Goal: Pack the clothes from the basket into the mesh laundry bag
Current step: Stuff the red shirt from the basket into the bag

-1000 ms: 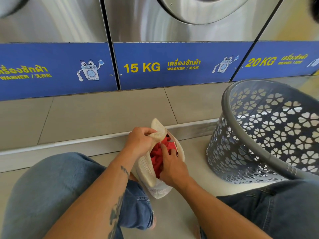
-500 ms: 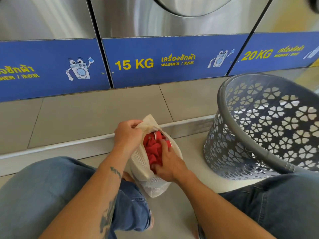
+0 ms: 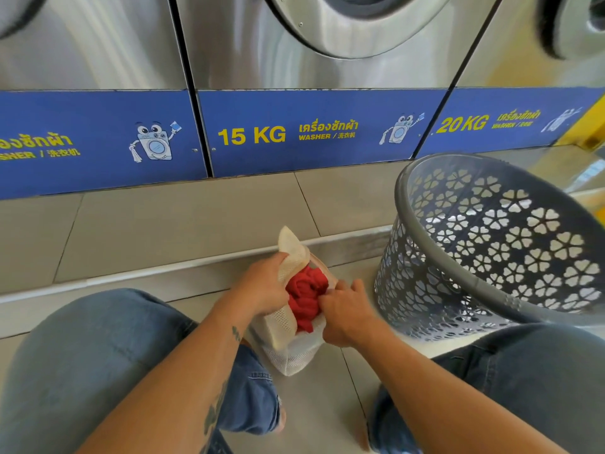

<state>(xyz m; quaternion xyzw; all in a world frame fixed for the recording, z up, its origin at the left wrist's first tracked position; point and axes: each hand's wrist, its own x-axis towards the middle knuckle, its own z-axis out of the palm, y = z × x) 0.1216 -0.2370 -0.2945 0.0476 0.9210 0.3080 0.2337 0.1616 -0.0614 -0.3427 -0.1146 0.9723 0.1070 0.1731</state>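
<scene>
left hand (image 3: 265, 283) grips mesh laundry bag (image 3: 288, 348) rim, bag on floor between knees. right hand (image 3: 347, 314) curled on red garment (image 3: 306, 291), mostly inside. basket (image 3: 491, 244) right shows no clothes. likely near done.

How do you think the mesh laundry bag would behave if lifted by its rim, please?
Probably floppy: the mesh laundry bag folds and sags where the left hand grips its rim. Likely light for its size, since only soft red clothes show inside. Released, it would probably slump rather than stand: its thin mesh wrinkles at the base.
</scene>
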